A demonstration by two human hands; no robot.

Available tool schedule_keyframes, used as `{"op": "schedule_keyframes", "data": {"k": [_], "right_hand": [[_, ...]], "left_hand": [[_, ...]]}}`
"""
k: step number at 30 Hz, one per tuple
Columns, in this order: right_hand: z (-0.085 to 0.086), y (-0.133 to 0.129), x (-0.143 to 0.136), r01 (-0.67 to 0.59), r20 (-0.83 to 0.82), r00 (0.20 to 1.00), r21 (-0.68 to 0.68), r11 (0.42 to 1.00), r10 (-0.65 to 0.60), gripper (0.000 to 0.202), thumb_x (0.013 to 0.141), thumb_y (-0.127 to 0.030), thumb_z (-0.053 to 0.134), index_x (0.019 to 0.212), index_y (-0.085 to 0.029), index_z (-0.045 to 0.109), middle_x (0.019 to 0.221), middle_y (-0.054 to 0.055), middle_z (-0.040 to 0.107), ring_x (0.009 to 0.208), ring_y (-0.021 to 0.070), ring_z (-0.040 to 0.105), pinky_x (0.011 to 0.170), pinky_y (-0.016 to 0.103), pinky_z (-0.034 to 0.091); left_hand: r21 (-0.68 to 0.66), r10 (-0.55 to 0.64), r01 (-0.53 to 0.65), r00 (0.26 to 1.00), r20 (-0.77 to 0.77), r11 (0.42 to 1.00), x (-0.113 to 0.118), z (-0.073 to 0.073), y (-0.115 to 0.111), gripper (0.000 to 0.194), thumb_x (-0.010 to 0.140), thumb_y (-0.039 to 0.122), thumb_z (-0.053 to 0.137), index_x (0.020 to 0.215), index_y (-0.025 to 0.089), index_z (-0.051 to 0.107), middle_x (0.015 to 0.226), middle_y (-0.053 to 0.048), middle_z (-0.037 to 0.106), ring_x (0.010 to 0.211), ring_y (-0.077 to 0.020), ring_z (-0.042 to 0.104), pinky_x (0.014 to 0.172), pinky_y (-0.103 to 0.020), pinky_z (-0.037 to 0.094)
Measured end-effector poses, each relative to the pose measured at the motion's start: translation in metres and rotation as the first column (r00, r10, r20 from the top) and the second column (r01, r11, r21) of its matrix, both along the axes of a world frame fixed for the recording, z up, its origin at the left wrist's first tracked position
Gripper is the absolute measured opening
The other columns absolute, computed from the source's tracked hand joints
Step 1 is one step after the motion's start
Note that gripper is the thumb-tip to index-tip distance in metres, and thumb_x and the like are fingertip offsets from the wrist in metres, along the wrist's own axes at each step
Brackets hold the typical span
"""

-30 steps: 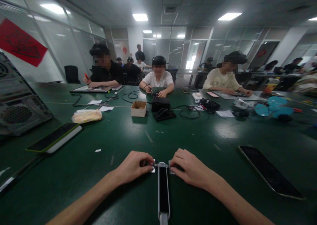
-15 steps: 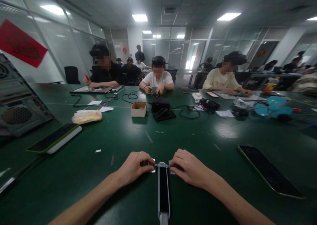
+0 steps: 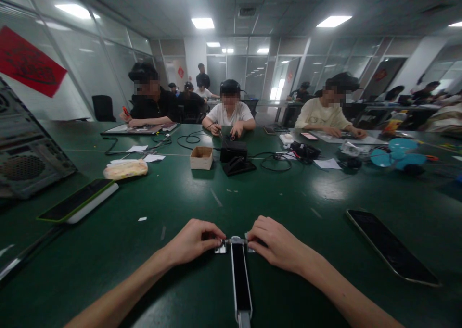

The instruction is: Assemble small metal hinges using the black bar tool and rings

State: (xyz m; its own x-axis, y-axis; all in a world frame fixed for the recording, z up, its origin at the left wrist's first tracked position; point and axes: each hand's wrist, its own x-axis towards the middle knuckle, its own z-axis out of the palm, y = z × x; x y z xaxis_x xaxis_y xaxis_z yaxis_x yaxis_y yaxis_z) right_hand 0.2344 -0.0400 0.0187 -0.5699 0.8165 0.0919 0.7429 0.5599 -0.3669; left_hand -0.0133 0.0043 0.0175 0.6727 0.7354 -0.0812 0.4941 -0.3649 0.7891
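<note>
A long, narrow device (image 3: pixel 241 280) with a black face and silver frame lies on the green table (image 3: pixel 288 193), pointing toward me. Its far end has a metal crosspiece with a small shiny plate on each side. My left hand (image 3: pixel 195 244) is closed, thumb and forefinger pinched on the left metal plate (image 3: pixel 220 247). On the opposite side, my right hand (image 3: pixel 270 241) has bent fingers closed at the right metal plate (image 3: pixel 250 249), which they partly cover. What the right fingertips hold exactly is hidden. The device's near end runs out of view at the bottom.
A phone (image 3: pixel 391 246) lies at right, and a green-edged device (image 3: pixel 77 200) at left beside a computer case (image 3: pixel 31 145). Farther off are a small open box (image 3: pixel 201 158), a black stand (image 3: pixel 234 155), cables and a blue fan (image 3: pixel 399 155). Several people sit across.
The near end of the long device has swung slightly right. My left hand has shifted a little left, showing more of its plate. The right hand looks nearly still.
</note>
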Motion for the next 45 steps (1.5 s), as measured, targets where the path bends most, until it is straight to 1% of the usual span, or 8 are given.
{"op": "schedule_keyframes", "data": {"k": [4,9,19,28,32,37,40,45], "right_hand": [[0.000,0.000,0.000,0.010,0.002,1.000,-0.018,1.000,-0.010,0.009,0.090,-0.021,0.053,0.089,-0.017,0.062,0.086,0.003,0.060,0.081,0.0172,0.050,0.071,0.031,0.041],[-0.001,0.000,0.000,0.017,-0.009,1.000,-0.016,1.000,-0.017,0.009,0.090,-0.021,0.053,0.088,-0.017,0.061,0.086,0.004,0.060,0.080,0.0170,0.050,0.070,0.031,0.041],[-0.001,-0.001,0.000,0.042,-0.030,0.999,-0.067,0.997,-0.044,0.009,0.089,-0.021,0.054,0.090,-0.017,0.062,0.088,0.004,0.060,0.081,0.0171,0.051,0.071,0.031,0.042],[-0.005,0.003,0.000,0.067,-0.066,0.995,-0.074,0.995,-0.072,0.009,0.087,-0.023,0.058,0.091,-0.017,0.062,0.088,0.004,0.060,0.080,0.0162,0.052,0.071,0.030,0.043],[0.003,0.007,0.014,0.042,-0.034,0.999,0.003,0.999,-0.042,0.012,0.086,-0.026,0.060,0.093,-0.018,0.063,0.088,0.004,0.061,0.082,0.0171,0.054,0.072,0.031,0.043],[0.013,0.015,0.046,0.172,0.003,0.985,0.161,0.972,-0.175,0.015,0.090,-0.025,0.052,0.094,-0.017,0.063,0.093,0.007,0.063,0.087,0.0190,0.056,0.079,0.036,0.045],[0.010,0.018,0.053,0.230,0.086,0.967,0.122,0.966,-0.241,0.022,0.089,-0.027,0.052,0.105,-0.018,0.062,0.102,0.009,0.062,0.094,0.0208,0.056,0.084,0.038,0.045],[-0.004,0.019,0.037,0.250,0.189,0.948,0.055,0.967,-0.256,0.034,0.091,-0.028,0.049,0.123,-0.018,0.056,0.111,0.011,0.059,0.099,0.0227,0.055,0.084,0.038,0.046]], "left_hand": [[0.103,0.010,-0.007,1.000,-0.027,0.995,0.002,-0.003,-0.001,0.013,0.082,0.020,0.064,0.092,0.017,0.071,0.084,0.000,0.070,0.075,-0.0138,0.064,0.070,-0.022,0.046],[0.278,-0.048,0.066,0.996,-0.072,0.958,0.003,-0.006,-0.002,0.014,0.083,0.018,0.064,0.095,0.021,0.071,0.086,0.000,0.070,0.079,-0.0138,0.063,0.072,-0.022,0.045],[0.365,-0.014,0.036,0.998,-0.064,0.930,0.003,-0.014,-0.003,0.017,0.081,0.015,0.064,0.097,0.019,0.067,0.081,0.001,0.065,0.069,-0.0116,0.059,0.066,-0.021,0.046],[0.446,-0.086,0.114,0.993,-0.082,0.888,0.000,-0.016,-0.001,0.016,0.084,0.015,0.059,0.099,0.018,0.063,0.086,-0.001,0.063,0.072,-0.0118,0.059,0.065,-0.021,0.047],[0.513,-0.110,0.142,0.990,-0.093,0.847,0.000,-0.015,0.000,0.016,0.085,0.014,0.057,0.100,0.018,0.062,0.086,-0.002,0.064,0.077,-0.0140,0.059,0.068,-0.024,0.047],[0.567,-0.118,0.161,0.987,-0.113,0.808,-0.001,-0.013,0.001,0.018,0.084,0.014,0.056,0.102,0.018,0.061,0.090,-0.004,0.065,0.081,-0.0170,0.060,0.073,-0.029,0.047],[0.590,-0.102,0.168,0.984,-0.143,0.790,-0.001,-0.012,0.001,0.017,0.085,0.017,0.055,0.101,0.017,0.061,0.093,-0.005,0.065,0.082,-0.0185,0.060,0.073,-0.031,0.047],[0.625,-0.083,0.166,0.984,-0.160,0.763,-0.001,-0.014,0.000,0.014,0.086,0.019,0.051,0.097,0.018,0.061,0.089,-0.004,0.065,0.078,-0.0176,0.059,0.069,-0.029,0.045]]}}
